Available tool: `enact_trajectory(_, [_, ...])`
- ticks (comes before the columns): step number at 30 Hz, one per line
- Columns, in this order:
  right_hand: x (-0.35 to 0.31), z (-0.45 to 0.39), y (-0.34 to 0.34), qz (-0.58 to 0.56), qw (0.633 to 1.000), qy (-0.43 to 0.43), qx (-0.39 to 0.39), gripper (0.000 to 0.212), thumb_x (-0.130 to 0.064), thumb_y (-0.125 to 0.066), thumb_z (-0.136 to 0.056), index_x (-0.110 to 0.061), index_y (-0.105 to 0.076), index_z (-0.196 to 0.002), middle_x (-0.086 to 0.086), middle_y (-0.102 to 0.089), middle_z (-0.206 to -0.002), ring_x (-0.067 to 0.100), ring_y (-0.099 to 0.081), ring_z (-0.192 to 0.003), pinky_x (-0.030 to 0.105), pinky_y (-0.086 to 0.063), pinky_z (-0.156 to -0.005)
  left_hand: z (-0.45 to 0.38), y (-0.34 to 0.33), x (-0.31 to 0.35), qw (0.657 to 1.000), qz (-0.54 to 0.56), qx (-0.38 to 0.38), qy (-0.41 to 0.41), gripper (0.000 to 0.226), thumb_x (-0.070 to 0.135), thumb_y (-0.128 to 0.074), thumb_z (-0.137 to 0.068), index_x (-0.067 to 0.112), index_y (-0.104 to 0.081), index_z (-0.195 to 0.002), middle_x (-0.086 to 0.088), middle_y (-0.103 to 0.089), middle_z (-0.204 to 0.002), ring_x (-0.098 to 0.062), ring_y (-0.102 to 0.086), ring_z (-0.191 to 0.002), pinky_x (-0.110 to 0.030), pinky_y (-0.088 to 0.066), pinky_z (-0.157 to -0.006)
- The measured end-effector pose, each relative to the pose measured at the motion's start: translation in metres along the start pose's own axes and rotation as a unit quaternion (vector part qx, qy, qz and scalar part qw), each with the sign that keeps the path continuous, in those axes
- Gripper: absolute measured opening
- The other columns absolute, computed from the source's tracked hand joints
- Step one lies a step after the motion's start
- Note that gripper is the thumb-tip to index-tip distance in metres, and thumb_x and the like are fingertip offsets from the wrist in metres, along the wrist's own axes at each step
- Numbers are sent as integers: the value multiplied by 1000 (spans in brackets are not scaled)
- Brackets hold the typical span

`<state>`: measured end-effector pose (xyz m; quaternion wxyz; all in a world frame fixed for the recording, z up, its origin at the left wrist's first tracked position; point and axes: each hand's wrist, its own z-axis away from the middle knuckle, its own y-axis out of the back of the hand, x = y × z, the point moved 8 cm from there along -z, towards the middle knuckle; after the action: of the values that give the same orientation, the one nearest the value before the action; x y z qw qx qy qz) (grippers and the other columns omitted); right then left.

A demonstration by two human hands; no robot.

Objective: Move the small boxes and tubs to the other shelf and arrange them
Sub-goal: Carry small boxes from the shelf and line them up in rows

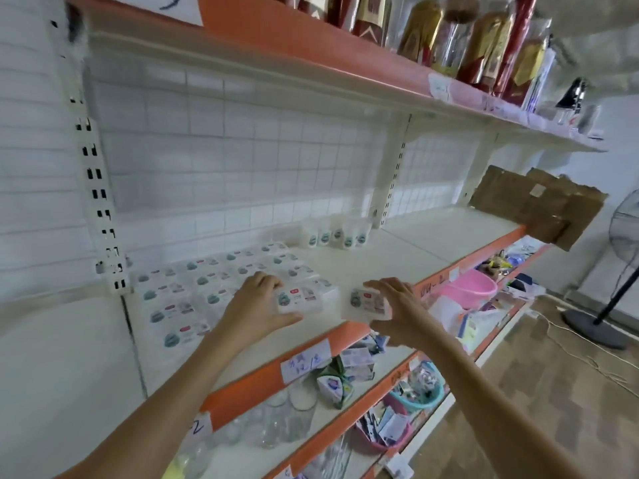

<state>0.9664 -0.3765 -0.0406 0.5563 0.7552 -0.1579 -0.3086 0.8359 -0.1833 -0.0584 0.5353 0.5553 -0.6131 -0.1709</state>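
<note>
Several small white boxes (pixel 193 292) with teal and red labels lie in neat rows on the left part of the white shelf (pixel 408 250). My left hand (pixel 256 305) grips one white box (pixel 300 300) at the right end of the front row. Beside it, my right hand (pixel 394 309) holds another white box (pixel 366 302), near the shelf's front edge. Several small white tubs (pixel 337 236) stand in a row at the back of the shelf against the wire grid.
The orange-edged shelf above carries red and gold packaged bottles (pixel 484 46). Lower shelves hold glass cups (pixel 276 420), packets, a pink basin (pixel 466 288) and a teal basket (pixel 418 392). Cardboard (pixel 539 205) leans at the shelf's right end. A floor fan (pixel 619 271) stands at right.
</note>
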Motion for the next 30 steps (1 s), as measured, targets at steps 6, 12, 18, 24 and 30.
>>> enact_trajectory(6, [15, -67, -24, -18, 993, 90, -71, 72, -18, -69, -75, -26, -36, -138, 1, -36, -136, 20, -28, -123, 32, -31, -98, -16, -6, -10, 999, 3, -9, 49, 80, 62, -68, -67, 15, -47, -128, 7, -43, -121, -11, -39, -120, -19, -30, -99])
enact_trajectory(12, [17, -90, -46, -82, 955, 228, -173, 68, -18, -73, -71, -24, -43, -132, -7, -36, -115, 10, -31, -114, 25, -29, -99, 8, -16, 2, 991, 27, -23, 127, 98, 89, -49, -46, 28, -49, -122, 20, -33, -111, 1, -37, -107, -19, -39, -92])
enact_trajectory(18, [23, -97, -73, -168, 912, 288, -239, 68, -23, -78, -71, -27, -45, -131, -1, -38, -120, 16, -38, -119, 29, -32, -104, 25, -41, 13, 970, 29, -15, 242, 71, 50, -74, -65, 21, -49, -125, 7, -34, -114, -7, -44, -105, -16, -38, -88])
enact_trajectory(24, [30, -98, -79, -271, 886, 275, -255, 54, -23, -74, -77, -31, -48, -124, -3, -41, -121, 9, -45, -115, 19, -40, -96, 31, -54, 13, 949, 33, 34, 312, 74, 38, -75, -73, 17, -38, -135, 6, -28, -119, -6, -40, -103, -4, -32, -75])
enact_trajectory(30, [34, -103, -83, -325, 886, 239, -229, 41, -14, -74, -76, -28, -55, -109, -4, -44, -118, 11, -51, -109, 18, -41, -92, 40, -53, 8, 940, 47, 85, 327, 63, 28, -75, -75, 16, -47, -130, 6, -35, -118, -7, -44, -107, -13, -33, -93])
